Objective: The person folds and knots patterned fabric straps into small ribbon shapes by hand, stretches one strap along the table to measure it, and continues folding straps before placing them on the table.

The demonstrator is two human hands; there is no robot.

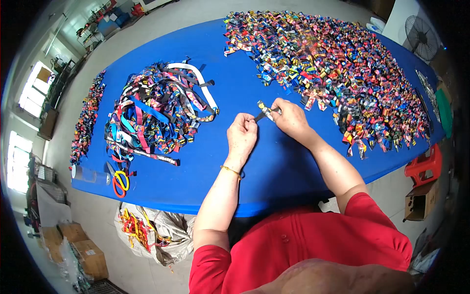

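Observation:
Between my two hands is a short patterned ribbon strap, dark at one end and printed in yellow and white. My left hand pinches its dark end. The fingers of my right hand are closed on its other end. Both hands are over the middle of the blue-covered table. To the left lies a tangled heap of printed straps, with a white band curving along its top. A wide spread of short folded ribbon pieces covers the right and far side, close to my right hand.
Scissors with red and yellow handles lie at the near left edge beside a clear plastic container. A row of ribbon pieces lines the left edge. A sack of scraps stands below, and a red stool at right.

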